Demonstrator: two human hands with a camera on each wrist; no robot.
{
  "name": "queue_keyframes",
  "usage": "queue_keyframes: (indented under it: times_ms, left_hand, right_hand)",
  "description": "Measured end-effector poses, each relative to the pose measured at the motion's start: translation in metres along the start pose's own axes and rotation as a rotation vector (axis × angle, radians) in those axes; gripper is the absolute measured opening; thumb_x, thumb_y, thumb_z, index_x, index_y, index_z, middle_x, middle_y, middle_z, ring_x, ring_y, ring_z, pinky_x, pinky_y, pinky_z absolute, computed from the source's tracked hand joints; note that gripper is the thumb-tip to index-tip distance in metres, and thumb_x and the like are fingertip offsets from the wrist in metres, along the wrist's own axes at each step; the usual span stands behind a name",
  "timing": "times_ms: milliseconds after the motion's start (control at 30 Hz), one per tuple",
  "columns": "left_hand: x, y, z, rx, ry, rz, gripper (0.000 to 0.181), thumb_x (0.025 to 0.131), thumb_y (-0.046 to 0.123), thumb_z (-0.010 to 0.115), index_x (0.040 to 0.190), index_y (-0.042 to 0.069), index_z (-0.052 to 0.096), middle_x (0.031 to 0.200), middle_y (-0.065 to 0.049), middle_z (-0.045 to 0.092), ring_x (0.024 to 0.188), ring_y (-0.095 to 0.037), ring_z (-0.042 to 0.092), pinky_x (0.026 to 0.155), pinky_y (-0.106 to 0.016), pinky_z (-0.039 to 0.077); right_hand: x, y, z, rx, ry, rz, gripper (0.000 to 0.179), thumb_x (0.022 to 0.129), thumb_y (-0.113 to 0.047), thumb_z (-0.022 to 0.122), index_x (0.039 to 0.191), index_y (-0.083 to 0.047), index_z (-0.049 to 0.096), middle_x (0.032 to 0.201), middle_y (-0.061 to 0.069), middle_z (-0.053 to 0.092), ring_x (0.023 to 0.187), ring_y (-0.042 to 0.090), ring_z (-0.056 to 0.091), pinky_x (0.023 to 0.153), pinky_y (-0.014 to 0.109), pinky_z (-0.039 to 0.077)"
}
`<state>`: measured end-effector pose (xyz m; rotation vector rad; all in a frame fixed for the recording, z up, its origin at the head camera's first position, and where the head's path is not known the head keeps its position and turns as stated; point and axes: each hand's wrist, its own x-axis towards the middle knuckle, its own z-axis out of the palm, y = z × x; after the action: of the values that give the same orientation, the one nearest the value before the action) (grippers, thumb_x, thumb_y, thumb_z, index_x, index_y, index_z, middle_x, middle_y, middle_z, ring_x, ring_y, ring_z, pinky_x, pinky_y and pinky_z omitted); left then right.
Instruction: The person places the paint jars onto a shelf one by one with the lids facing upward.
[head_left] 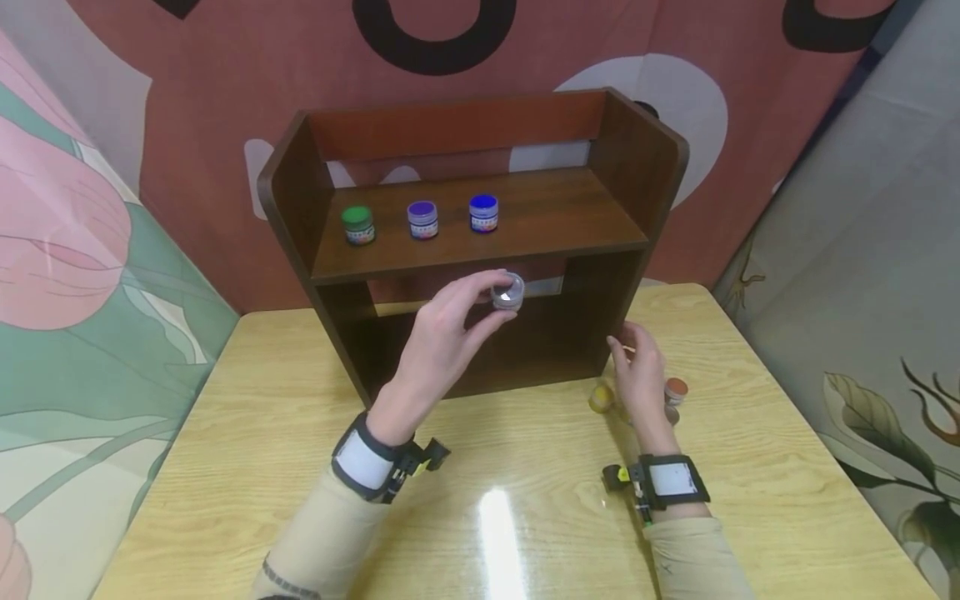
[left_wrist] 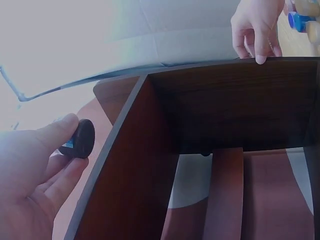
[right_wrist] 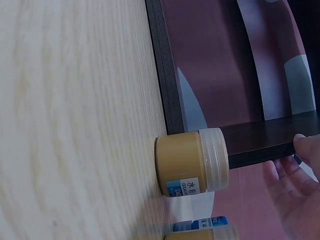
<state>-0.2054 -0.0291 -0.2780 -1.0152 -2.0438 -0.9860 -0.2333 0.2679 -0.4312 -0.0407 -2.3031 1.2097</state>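
My left hand (head_left: 442, 333) pinches a small paint jar (head_left: 508, 293) between thumb and fingers, in front of the upper board of a dark brown wooden shelf (head_left: 480, 262). The left wrist view shows the same jar's dark round end and a bit of blue label. My right hand (head_left: 641, 375) grips the front edge of the shelf's right side panel, thumb on one face and fingers at the other. On the upper board stand a green-lidded jar (head_left: 358, 226), a purple-lidded jar (head_left: 423, 220) and a blue-lidded jar (head_left: 483, 214).
A yellow ochre paint jar (right_wrist: 182, 162) stands on the light wood table (right_wrist: 75, 120) close by the shelf's right foot. An orange-lidded jar (head_left: 676, 390) and other jars sit around my right wrist, partly hidden. Patterned cloth (head_left: 202, 225) hangs behind the shelf.
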Motion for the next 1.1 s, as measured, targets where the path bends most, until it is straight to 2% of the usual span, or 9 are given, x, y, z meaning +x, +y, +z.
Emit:
queue_keyframes:
  times_ms: [267,633,900,1100]
  left_hand:
    - [0.015,-0.001,0.004,0.005,0.022,0.028,0.046,0.086,0.005,0.081,0.128,0.001,0.063,0.122,-0.012,0.069,0.106,-0.021,0.068,0.090,-0.030,0.056]
    - [0.032,-0.002,0.013,-0.020,0.046,0.025,0.043,0.087,0.003,0.079,0.128,0.000,0.064,0.128,-0.015,0.067,0.116,-0.023,0.065,0.098,-0.025,0.050]
    - [0.046,-0.001,0.020,-0.009,0.049,-0.003,0.039,0.090,0.006,0.077,0.126,-0.001,0.064,0.125,-0.015,0.068,0.114,-0.023,0.066,0.100,-0.023,0.048]
    - [0.051,0.000,0.025,-0.004,0.037,-0.036,0.038,0.091,0.006,0.076,0.127,-0.001,0.064,0.124,-0.014,0.068,0.113,-0.024,0.066,0.100,-0.022,0.047]
  right_hand:
    - [0.001,-0.001,0.000,-0.002,0.008,-0.008,0.027,0.101,-0.005,0.062,0.125,0.006,0.059,0.118,0.024,0.064,0.110,0.038,0.063,0.090,0.051,0.055]
    - [0.001,-0.001,0.000,0.006,0.007,-0.007,0.026,0.101,-0.005,0.062,0.125,0.006,0.060,0.117,0.024,0.065,0.110,0.038,0.063,0.090,0.050,0.055]
    - [0.001,0.000,0.000,0.003,0.005,-0.010,0.026,0.101,-0.005,0.062,0.124,0.006,0.060,0.117,0.024,0.065,0.109,0.038,0.063,0.090,0.050,0.055]
    - [0.001,0.000,0.001,0.003,0.010,-0.016,0.025,0.101,-0.005,0.062,0.124,0.006,0.060,0.116,0.023,0.065,0.108,0.037,0.063,0.090,0.050,0.056]
